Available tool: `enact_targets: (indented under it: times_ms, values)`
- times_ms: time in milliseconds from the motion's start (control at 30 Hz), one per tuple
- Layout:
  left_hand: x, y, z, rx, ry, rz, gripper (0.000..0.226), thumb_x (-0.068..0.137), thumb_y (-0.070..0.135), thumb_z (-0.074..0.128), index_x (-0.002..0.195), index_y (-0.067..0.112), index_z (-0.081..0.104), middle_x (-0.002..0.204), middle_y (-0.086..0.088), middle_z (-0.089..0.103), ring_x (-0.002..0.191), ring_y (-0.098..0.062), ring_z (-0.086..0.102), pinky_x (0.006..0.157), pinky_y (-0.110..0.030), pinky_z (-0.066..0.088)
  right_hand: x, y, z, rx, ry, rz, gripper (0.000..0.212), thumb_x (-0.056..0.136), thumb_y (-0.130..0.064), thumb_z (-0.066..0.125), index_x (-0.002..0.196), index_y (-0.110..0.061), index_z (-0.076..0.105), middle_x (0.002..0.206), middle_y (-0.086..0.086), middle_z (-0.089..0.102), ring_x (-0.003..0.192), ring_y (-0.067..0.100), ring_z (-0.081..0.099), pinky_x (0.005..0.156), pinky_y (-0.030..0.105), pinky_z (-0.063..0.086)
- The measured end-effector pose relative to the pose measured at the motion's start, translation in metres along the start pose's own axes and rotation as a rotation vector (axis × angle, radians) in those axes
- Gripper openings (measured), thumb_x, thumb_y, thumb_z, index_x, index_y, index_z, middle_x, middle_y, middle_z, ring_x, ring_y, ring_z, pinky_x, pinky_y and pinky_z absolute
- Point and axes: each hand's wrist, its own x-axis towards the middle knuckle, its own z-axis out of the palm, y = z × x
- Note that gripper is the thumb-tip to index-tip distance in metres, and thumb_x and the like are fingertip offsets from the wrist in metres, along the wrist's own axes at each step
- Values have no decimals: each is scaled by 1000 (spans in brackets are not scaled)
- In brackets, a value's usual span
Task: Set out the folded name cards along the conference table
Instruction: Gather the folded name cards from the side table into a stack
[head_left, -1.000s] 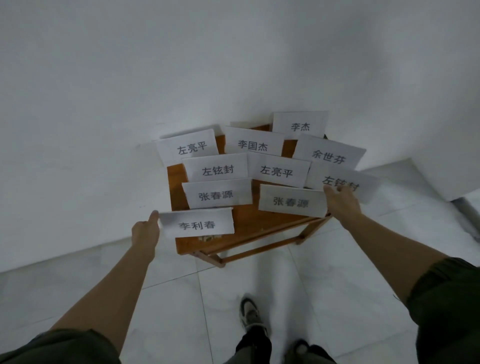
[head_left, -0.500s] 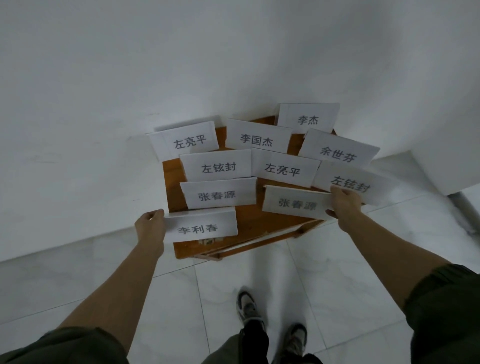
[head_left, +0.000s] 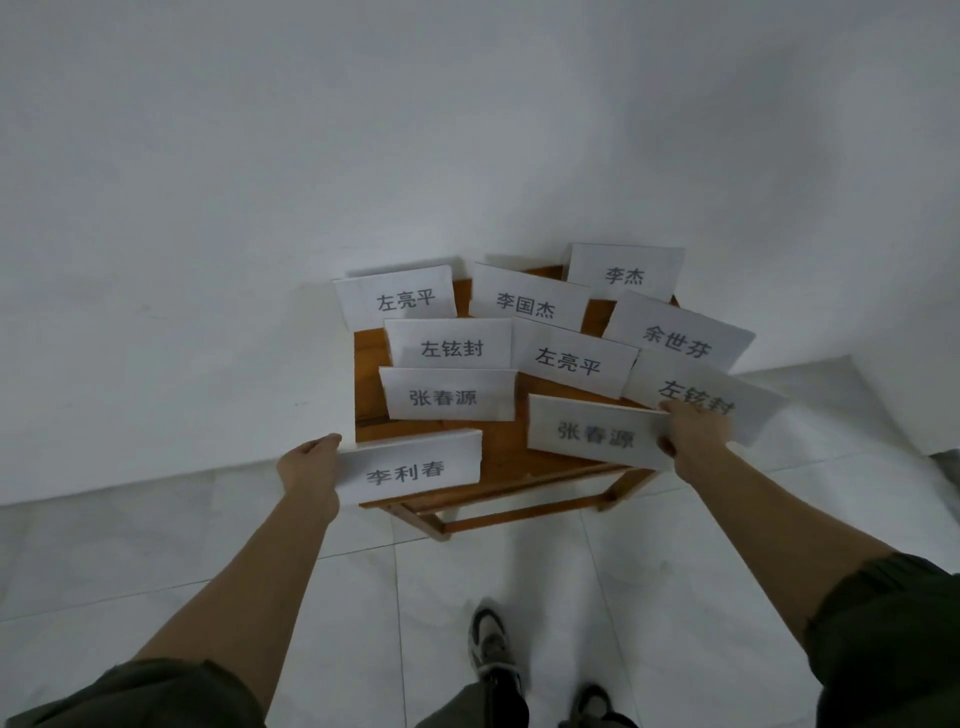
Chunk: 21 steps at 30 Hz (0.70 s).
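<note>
Head view: the left hand (head_left: 311, 470) grips the left end of the near-left name card (head_left: 415, 470). The right hand (head_left: 696, 436), a second ago on the card behind, now pinches the near-right name card (head_left: 592, 434). Both stand at the table's (head_left: 503, 460) near edge, probably being aligned.

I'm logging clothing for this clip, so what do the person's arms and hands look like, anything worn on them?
Both forearms are bare. A dark olive-green fabric left sleeve and a matching right sleeve end bunched near the elbows. The left hand and right hand wear no gloves, and neither wrist shows a watch or bracelet.
</note>
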Motion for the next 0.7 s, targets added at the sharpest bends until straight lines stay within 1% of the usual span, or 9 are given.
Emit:
enact_targets:
  times_ms: [133, 233, 300, 367, 433, 500, 567, 633, 700]
  values:
    - [-30, 1, -14, -42, 58, -13, 35, 89, 19, 68, 120, 7, 60, 109, -11, 56, 95, -28, 51, 85, -39, 48, -5, -17, -11, -6, -79, 4, 16, 88, -15, 67, 79, -13, 55, 88, 7, 56, 80, 22, 56, 53, 29, 50]
    - [-49, 9, -24, -112, 88, -38, 37, 89, 21, 67, 122, 8, 59, 115, -13, 58, 95, -27, 51, 78, -37, 47, -13, -38, -14, -19, -153, -14, 20, 90, -16, 65, 74, -14, 54, 80, 5, 52, 76, 21, 54, 58, 30, 52]
    - [-62, 17, -29, -215, 132, -53, 44, 83, 23, 74, 121, 4, 59, 113, -13, 59, 95, -27, 53, 80, -38, 47, -19, -55, -15, -10, -188, -21, 16, 90, -17, 67, 78, -14, 56, 80, 4, 53, 83, 23, 57, 65, 33, 55]
    - [-76, 27, -34, -339, 152, -30, 46, 85, 20, 71, 125, 2, 57, 125, -16, 59, 101, -29, 57, 79, -30, 49, -24, -73, -17, -41, -211, -39, 13, 88, -21, 69, 85, -11, 60, 82, 7, 58, 78, 24, 60, 64, 35, 55]
    - [-77, 41, -35, -522, 63, -25, 44, 95, 11, 57, 137, 1, 48, 141, -19, 50, 110, -27, 54, 59, -11, 45, -25, -87, -15, -41, -226, -82, 16, 87, -21, 70, 91, -7, 63, 90, 12, 61, 76, 25, 60, 61, 34, 56]
    - [-75, 61, -33, -613, 38, -24, 45, 98, 11, 50, 141, 3, 44, 142, -18, 48, 101, -22, 48, 45, -12, 44, -27, -101, -11, -54, -247, -112, 16, 88, -21, 70, 95, -7, 65, 97, 12, 62, 82, 26, 61, 60, 32, 56]
    - [-73, 82, -29, -584, 47, 16, 48, 95, 17, 54, 141, 5, 45, 133, -14, 54, 96, -21, 47, 47, -16, 49, -28, -113, -5, -59, -283, -138, 18, 89, -20, 69, 101, -7, 65, 97, 12, 62, 78, 25, 60, 59, 32, 56]
    - [-68, 110, -22, -658, 58, 0, 46, 96, 13, 53, 139, 1, 45, 130, -17, 53, 94, -21, 42, 50, -7, 45, -28, -126, 7, -57, -308, -152, 18, 89, -20, 68, 102, -7, 66, 92, 11, 61, 72, 23, 59, 59, 32, 56]
    - [-61, 130, -14, -751, 112, 41, 39, 91, 13, 58, 128, 3, 50, 128, -13, 55, 93, -22, 46, 66, -16, 50, -27, -136, 19, -65, -305, -166, 11, 90, -19, 67, 97, -10, 68, 89, 11, 61, 74, 26, 61, 60, 32, 57]
